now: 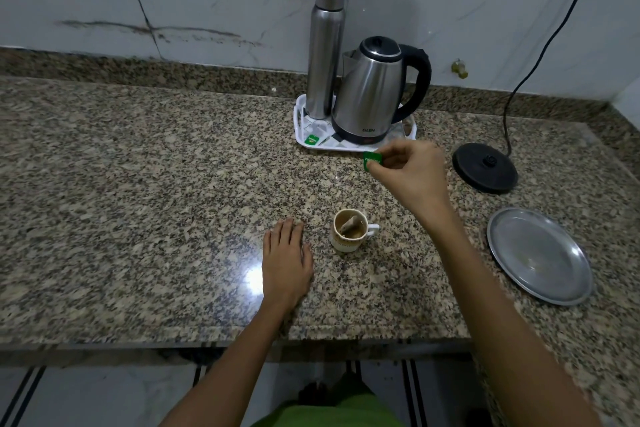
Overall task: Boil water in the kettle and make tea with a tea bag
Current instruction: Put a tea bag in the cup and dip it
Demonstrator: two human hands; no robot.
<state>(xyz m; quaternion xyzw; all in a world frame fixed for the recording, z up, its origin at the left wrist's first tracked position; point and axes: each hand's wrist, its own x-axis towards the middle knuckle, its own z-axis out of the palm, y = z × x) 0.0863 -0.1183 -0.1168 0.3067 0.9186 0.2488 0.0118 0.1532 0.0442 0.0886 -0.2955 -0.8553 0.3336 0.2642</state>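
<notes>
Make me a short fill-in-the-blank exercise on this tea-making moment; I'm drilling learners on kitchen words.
1. The tea bag sits in the ____.
2. The right hand pinches a green ____.
3. The kettle stands on the white tray, not on its black ____.
4. The left hand rests flat on the ____.

Missing words: cup; tag; base; counter

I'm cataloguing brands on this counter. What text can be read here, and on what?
"GLEN": on the kettle, low on its steel body.
Green tea bag tag pinched by the right hand: white print, too blurred to read.
Green tag on the white tray: too small to read.
</notes>
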